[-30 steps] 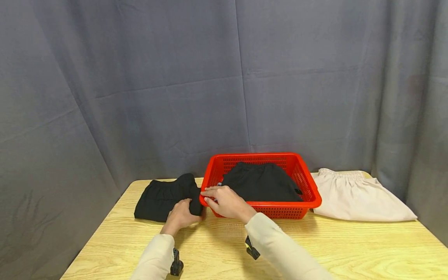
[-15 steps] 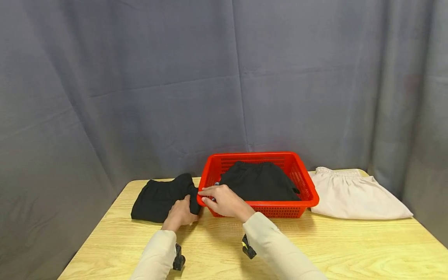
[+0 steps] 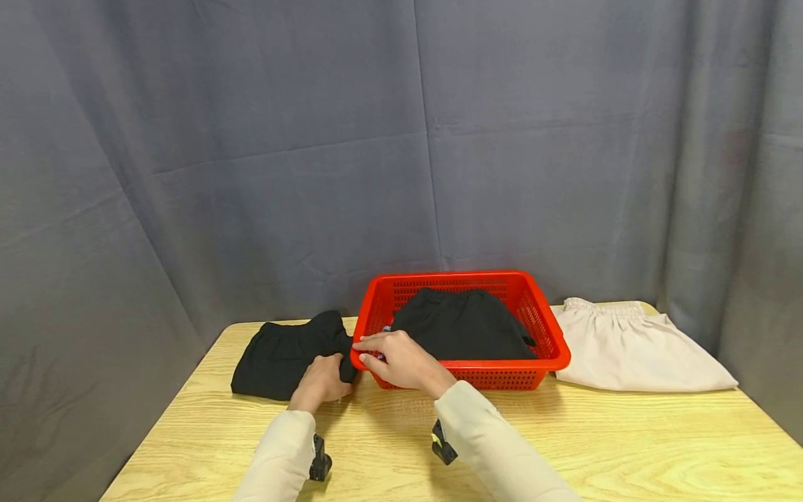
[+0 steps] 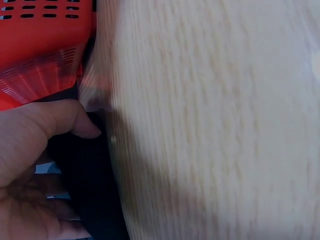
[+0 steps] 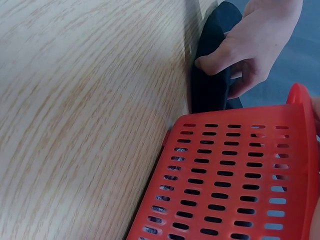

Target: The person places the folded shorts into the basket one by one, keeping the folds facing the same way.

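A folded black garment with a gathered edge lies on the table at the left. My left hand grips its right end beside the basket; in the left wrist view the thumb bends over the cloth's near edge, with the fingers on the other side. The right wrist view also shows this hold. My right hand rests over the front left corner of the red basket, its visible fingers fairly straight across the rim. Inside the basket lies a black elastic-waist garment. My right hand is mostly hidden in its wrist view.
An off-white elastic-waist garment is spread right of the basket. A bit of patterned cloth shows by the basket's left wall. Wood-grain table runs along the front, and a grey curtain hangs close behind.
The whole head view has shifted slightly leftward. My left hand's fingers have settled a little closer around the garment's right end; the right hand stays on the basket's rim.
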The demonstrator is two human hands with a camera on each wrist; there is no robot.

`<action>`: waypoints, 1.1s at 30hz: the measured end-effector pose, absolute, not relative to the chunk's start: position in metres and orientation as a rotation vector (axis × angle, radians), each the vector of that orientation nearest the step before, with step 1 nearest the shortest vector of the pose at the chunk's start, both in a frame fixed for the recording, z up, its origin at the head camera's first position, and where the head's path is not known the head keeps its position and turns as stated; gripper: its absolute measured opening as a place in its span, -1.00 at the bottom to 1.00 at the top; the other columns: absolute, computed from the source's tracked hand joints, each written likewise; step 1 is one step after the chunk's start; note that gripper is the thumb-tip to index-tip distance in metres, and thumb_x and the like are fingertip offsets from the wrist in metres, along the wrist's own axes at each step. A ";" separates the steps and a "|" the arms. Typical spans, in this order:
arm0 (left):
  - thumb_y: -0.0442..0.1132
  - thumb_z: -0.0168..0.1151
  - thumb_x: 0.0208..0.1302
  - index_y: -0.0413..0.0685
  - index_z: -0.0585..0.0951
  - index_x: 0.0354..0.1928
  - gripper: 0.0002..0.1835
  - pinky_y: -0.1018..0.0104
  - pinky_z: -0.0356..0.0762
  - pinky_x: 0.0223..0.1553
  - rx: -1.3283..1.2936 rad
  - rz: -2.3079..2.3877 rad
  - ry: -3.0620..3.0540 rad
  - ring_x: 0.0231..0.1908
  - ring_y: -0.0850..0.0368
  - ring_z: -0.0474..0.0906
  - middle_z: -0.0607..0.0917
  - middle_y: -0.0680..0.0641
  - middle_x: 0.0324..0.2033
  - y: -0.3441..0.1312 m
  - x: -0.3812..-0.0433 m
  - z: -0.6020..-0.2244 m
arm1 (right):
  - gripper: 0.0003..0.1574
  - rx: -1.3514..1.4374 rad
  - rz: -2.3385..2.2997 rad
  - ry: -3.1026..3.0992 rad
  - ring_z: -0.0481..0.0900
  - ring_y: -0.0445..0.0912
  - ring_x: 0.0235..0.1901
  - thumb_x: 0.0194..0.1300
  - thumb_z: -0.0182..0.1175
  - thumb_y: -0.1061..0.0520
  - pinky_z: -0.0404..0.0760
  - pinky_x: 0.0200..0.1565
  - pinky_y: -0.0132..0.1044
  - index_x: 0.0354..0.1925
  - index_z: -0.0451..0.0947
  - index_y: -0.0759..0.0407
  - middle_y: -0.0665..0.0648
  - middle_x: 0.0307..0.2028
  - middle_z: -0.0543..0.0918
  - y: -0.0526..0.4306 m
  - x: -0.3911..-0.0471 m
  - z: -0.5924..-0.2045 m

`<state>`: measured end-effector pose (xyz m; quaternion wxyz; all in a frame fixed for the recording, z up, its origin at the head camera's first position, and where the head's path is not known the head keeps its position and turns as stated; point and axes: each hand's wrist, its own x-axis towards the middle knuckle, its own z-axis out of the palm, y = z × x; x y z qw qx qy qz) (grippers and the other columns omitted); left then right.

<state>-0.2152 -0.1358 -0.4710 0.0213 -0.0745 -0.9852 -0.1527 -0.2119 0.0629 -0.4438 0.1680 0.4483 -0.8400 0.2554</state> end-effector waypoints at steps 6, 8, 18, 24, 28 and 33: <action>-0.29 0.46 0.00 -0.37 0.55 -0.03 -0.51 -0.06 0.52 -0.10 -0.243 -0.438 -3.076 -0.23 -0.12 0.55 0.62 -0.25 -0.19 -0.135 -0.210 -0.465 | -0.60 1.247 0.734 -2.425 0.52 -0.02 0.13 0.41 0.12 0.12 0.37 0.20 -0.18 0.15 0.59 0.18 0.17 0.12 0.59 0.062 -0.210 -0.440; -0.28 0.46 0.00 -0.37 0.55 -0.03 -0.51 -0.05 0.52 -0.10 -0.247 -0.434 -3.086 -0.24 -0.11 0.54 0.62 -0.24 -0.19 -0.135 -0.208 -0.462 | -0.60 1.248 0.738 -2.426 0.53 -0.02 0.13 0.41 0.12 0.11 0.38 0.20 -0.19 0.15 0.59 0.18 0.17 0.12 0.59 0.062 -0.210 -0.439; -0.25 0.48 -0.01 -0.40 0.54 0.07 -0.41 -0.11 0.48 -0.01 -0.269 -0.414 -3.125 -0.02 -0.26 0.50 0.60 -0.30 -0.07 -0.136 -0.199 -0.467 | -0.60 1.274 0.744 -2.431 0.50 -0.02 0.16 0.42 0.10 0.10 0.31 0.25 -0.15 0.15 0.59 0.18 0.19 0.12 0.58 0.063 -0.212 -0.441; -0.26 0.48 -0.01 -0.43 0.54 0.09 -0.38 -0.13 0.45 0.02 -0.293 -0.414 -3.130 0.05 -0.32 0.45 0.58 -0.34 -0.02 -0.137 -0.189 -0.466 | -0.61 1.295 0.743 -2.406 0.47 -0.02 0.19 0.43 0.10 0.10 0.24 0.28 -0.14 0.14 0.59 0.19 0.21 0.14 0.57 0.062 -0.212 -0.442; -0.26 0.49 -0.02 -0.44 0.55 0.08 -0.39 -0.14 0.45 0.02 -0.316 -0.411 -3.126 0.05 -0.33 0.44 0.59 -0.33 -0.03 -0.138 -0.181 -0.466 | -0.61 1.300 0.745 -2.406 0.48 -0.03 0.18 0.42 0.11 0.10 0.26 0.27 -0.17 0.14 0.59 0.19 0.20 0.15 0.56 0.062 -0.212 -0.442; -0.26 0.50 -0.05 -0.43 0.58 0.02 -0.43 -0.12 0.48 -0.02 -0.370 -0.404 -3.097 -0.01 -0.31 0.49 0.62 -0.29 -0.09 -0.137 -0.171 -0.467 | -0.60 1.294 0.761 -2.415 0.48 -0.03 0.18 0.43 0.10 0.10 0.28 0.26 -0.15 0.14 0.59 0.20 0.19 0.15 0.56 0.064 -0.212 -0.440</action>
